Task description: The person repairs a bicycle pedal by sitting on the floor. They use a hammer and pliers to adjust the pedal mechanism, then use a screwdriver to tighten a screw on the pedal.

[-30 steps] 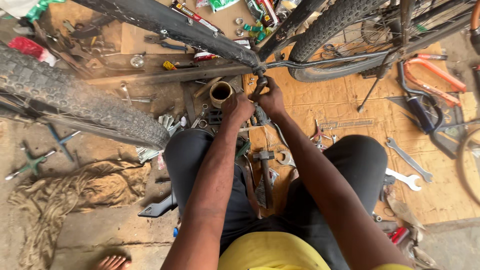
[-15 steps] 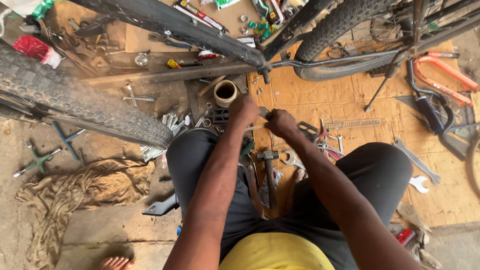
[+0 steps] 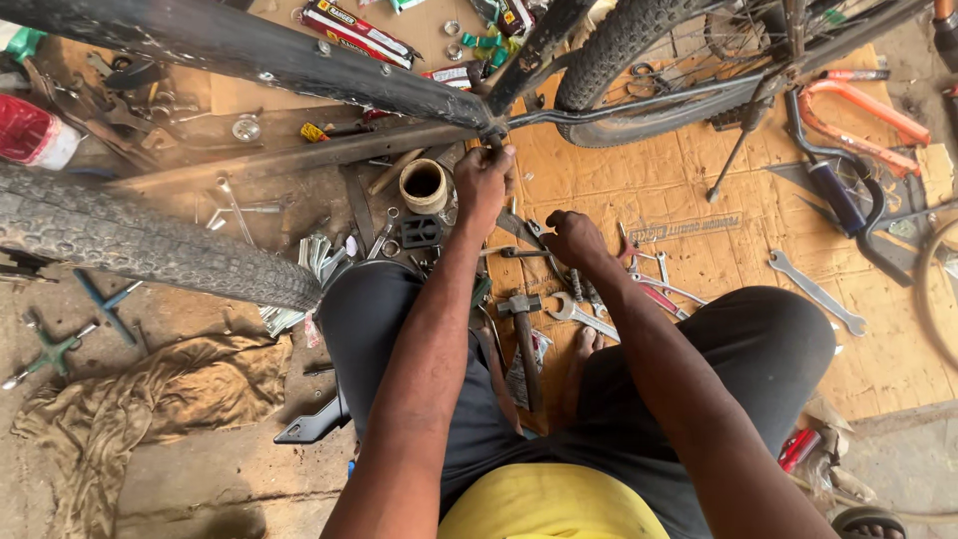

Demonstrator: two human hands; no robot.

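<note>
Left hand (image 3: 483,183) is gripping the bike frame (image 3: 299,62) joint w/ fingers clamped, right hand (image 3: 574,238) is closing on pliers (image 3: 522,231) among floor tools.

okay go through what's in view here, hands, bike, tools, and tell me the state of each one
left hand: closed around the bicycle frame joint
right hand: down among the tools on the cardboard, grip unclear
bicycle frame: raised over the lap
hammer: lying flat between the legs
spanner: lying loose on the cardboard
tape roll: standing on end
rag: crumpled on the floor
</note>
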